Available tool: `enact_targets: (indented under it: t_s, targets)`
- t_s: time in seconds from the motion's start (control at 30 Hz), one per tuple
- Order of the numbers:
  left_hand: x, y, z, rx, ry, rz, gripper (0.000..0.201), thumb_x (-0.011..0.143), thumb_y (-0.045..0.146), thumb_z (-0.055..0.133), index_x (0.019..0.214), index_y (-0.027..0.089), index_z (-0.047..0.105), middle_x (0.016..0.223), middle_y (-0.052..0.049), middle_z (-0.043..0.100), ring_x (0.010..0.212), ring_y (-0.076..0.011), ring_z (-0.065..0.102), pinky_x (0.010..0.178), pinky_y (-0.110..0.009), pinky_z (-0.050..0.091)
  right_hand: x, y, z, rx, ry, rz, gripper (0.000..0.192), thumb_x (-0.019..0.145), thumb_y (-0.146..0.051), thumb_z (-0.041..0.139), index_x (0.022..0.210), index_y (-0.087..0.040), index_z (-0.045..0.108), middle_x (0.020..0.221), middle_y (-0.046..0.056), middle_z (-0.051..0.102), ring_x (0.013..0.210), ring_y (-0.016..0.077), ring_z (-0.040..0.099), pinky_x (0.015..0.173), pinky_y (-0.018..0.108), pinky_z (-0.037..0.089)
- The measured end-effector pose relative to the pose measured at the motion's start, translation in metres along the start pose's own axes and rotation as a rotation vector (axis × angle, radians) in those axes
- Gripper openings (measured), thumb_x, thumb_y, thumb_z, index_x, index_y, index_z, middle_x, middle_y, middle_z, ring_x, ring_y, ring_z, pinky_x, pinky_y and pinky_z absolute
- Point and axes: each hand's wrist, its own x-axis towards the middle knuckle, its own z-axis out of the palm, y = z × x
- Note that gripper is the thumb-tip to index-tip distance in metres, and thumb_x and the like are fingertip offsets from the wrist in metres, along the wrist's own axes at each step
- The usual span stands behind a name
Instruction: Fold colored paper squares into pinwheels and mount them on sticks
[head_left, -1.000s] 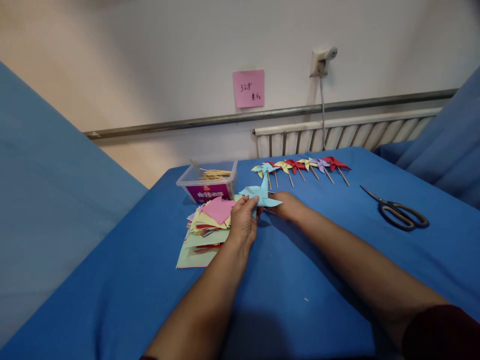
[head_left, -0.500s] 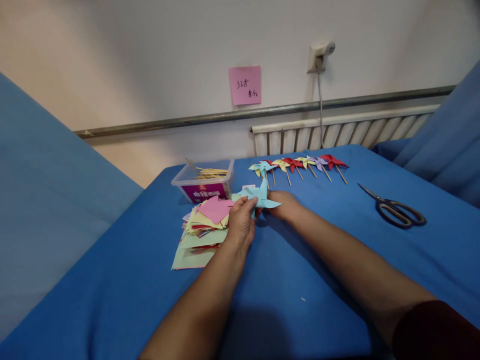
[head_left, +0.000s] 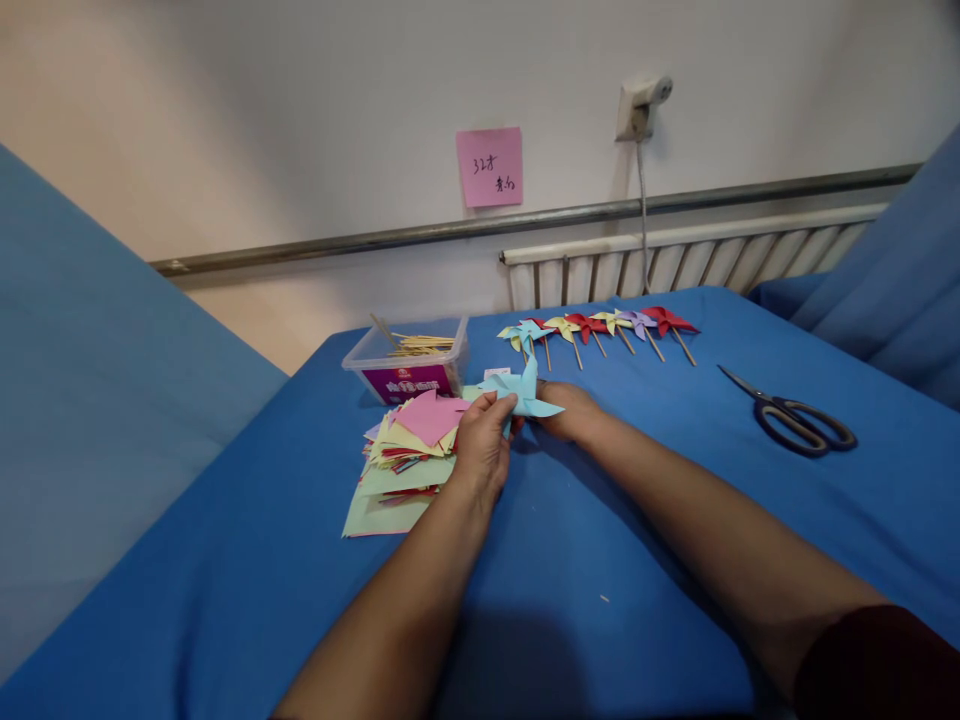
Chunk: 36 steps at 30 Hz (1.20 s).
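Two bare forearms reach out over a blue-covered table (head_left: pixel 225 600), meeting at a light-blue paper pinwheel (head_left: pixel 521 390) held just above the cloth. The left hand (head_left: pixel 484 445) pinches the pinwheel's near edge between thumb and fingertips; the right hand (head_left: pixel 570 408) lies behind and under its right side, fingers curled against it, though how firmly they grip cannot be told. The two hands sit close together, the pinwheel between them.

Just left of the pinwheel, touching the left hand's side, a loose stack of coloured paper squares (head_left: pixel 401 455) rests on the table, a pink sheet on top. Beyond the stack stands a clear plastic box of thin wooden sticks (head_left: pixel 409 362). Beyond the pinwheel, a row of finished pinwheels (head_left: pixel 600 328) on sticks lies side by side. Well to the right of the pinwheel, a pair of scissors (head_left: pixel 795 420) lies shut. Farther back, a radiator (head_left: pixel 690 262) lines the wall, with a pink note (head_left: pixel 490 166) stuck above it.
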Motion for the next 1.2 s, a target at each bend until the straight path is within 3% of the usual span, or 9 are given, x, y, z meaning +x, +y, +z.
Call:
enact_targets:
  t_s: [0.27,0.9,1.2]
  targets:
    - [-0.0009,0.0005,0.0006,-0.002,0.007,-0.013,0.027,0.053,0.022,0.082,0.072,0.016,0.063,0.066,0.003,0.062,0.057,-0.0098,0.055,0.056,-0.023,0.045,0.0037,-0.0013,-0.0037,-0.007,-0.02,0.041,0.029,0.089,-0.029,0.053,0.111,-0.018,0.068,0.109,0.015,0.072,0.095,0.0283,0.068,0.073,0.031,0.048]
    - [-0.001,-0.0007,0.0,0.002,-0.005,-0.016,0.026,0.054,0.021,0.081,0.072,0.017,0.063,0.065,0.002,0.063,0.058,-0.01,0.056,0.056,-0.022,0.045,0.0027,0.0002,-0.005,0.032,-0.039,-0.105,0.033,0.091,-0.036,0.049,0.113,-0.022,0.07,0.112,0.012,0.072,0.099,0.0275,0.067,0.076,0.028,0.048]
    - [-0.0022,0.0006,0.0011,0.007,0.003,-0.026,0.027,0.053,0.022,0.082,0.072,0.017,0.063,0.065,0.003,0.063,0.058,-0.01,0.056,0.057,-0.022,0.045,-0.0028,0.0002,-0.0051,0.057,-0.041,-0.106,0.035,0.091,-0.029,0.05,0.123,-0.022,0.064,0.122,0.011,0.068,0.107,0.0275,0.064,0.085,0.03,0.046]
